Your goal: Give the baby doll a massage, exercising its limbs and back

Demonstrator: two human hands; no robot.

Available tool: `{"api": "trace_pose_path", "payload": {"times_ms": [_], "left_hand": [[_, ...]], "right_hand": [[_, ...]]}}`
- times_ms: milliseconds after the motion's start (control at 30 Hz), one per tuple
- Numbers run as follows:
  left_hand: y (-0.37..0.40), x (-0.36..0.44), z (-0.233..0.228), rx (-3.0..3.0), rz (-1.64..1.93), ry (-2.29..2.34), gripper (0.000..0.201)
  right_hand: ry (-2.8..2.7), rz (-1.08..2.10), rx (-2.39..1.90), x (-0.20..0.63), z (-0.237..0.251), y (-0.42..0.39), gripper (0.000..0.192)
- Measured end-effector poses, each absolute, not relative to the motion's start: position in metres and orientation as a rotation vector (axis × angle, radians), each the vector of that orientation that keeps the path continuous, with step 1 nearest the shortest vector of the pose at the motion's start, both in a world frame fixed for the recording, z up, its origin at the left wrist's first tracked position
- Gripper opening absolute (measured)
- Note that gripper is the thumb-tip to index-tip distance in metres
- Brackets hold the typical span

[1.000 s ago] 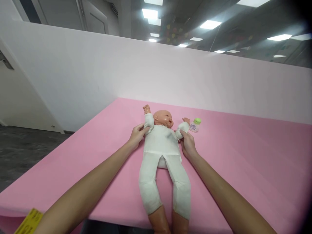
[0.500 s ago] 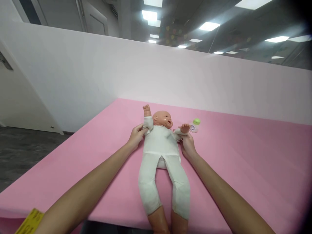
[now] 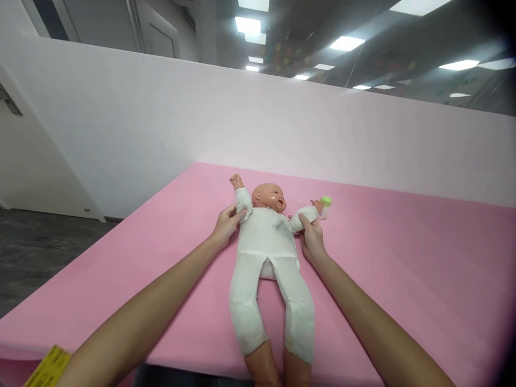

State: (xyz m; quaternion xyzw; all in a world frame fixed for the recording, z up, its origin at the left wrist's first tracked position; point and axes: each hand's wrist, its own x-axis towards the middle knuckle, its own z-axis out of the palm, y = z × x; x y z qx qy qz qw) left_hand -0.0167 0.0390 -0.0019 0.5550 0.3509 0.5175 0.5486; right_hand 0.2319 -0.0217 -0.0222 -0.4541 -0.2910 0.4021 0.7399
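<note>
A pink padded surface (image 3: pixel 403 258) fills the lower half of the frame, running from the bottom left corner up to a plain white partition wall (image 3: pixel 258 118) across the middle. Above the wall, at the top of the frame, rows of ceiling light panels (image 3: pixel 346 43) glow in a dim room, and a grey door (image 3: pixel 155 32) shows at the upper left. Dark floor (image 3: pixel 36 247) lies at the left edge.

A baby doll (image 3: pixel 266 247) in a white romper lies on its back at the centre of the frame, head toward the wall, bare feet at the bottom edge. The left hand (image 3: pixel 226 224) is clamped on the doll's sleeve left of the head; the right hand (image 3: pixel 311 239) grips the other sleeve. A small bottle with a green cap (image 3: pixel 325 203) lies just beyond the doll's fist, right of the head.

Compared with a second ago, both doll arms are stretched further outward, and the fist on the right now partly covers the bottle.
</note>
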Motion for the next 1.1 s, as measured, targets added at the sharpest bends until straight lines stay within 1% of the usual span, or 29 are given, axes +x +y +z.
{"api": "trace_pose_path", "payload": {"times_ms": [200, 300, 367, 433, 567, 733, 867, 1100], "left_hand": [[0.0408, -0.0172, -0.0044, 1.285, 1.209, 0.858, 0.039], [0.0393, -0.0169, -0.0030, 1.296, 1.233, 0.811, 0.042], [0.0379, -0.0166, -0.0016, 1.313, 1.246, 0.788, 0.042], [0.0371, -0.0165, -0.0006, 1.322, 1.240, 0.777, 0.039], [0.0389, -0.0169, -0.0022, 1.311, 1.207, 0.780, 0.024], [0.0437, -0.0190, -0.0076, 1.319, 1.200, 0.804, 0.014], [0.0416, -0.0188, -0.0041, 1.330, 1.213, 0.788, 0.019], [0.0376, -0.0173, -0.0001, 1.311, 1.211, 0.788, 0.038]], "right_hand": [[-0.679, 0.880, -0.998, 0.2306, -0.0233, -0.0217, 0.035], [-0.724, 0.882, -1.009, 0.2300, -0.0238, -0.0231, 0.028], [-0.767, 0.878, -1.029, 0.2301, -0.0248, -0.0241, 0.020], [-0.817, 0.884, -1.034, 0.2301, -0.0259, -0.0251, 0.017], [-0.894, 0.918, -0.991, 0.2287, -0.0256, -0.0268, 0.029], [-0.828, 0.917, -0.998, 0.2284, -0.0246, -0.0255, 0.019], [-0.794, 0.894, -0.980, 0.2295, -0.0269, -0.0229, 0.023], [-0.708, 0.909, -0.982, 0.2290, -0.0236, -0.0243, 0.038]]}}
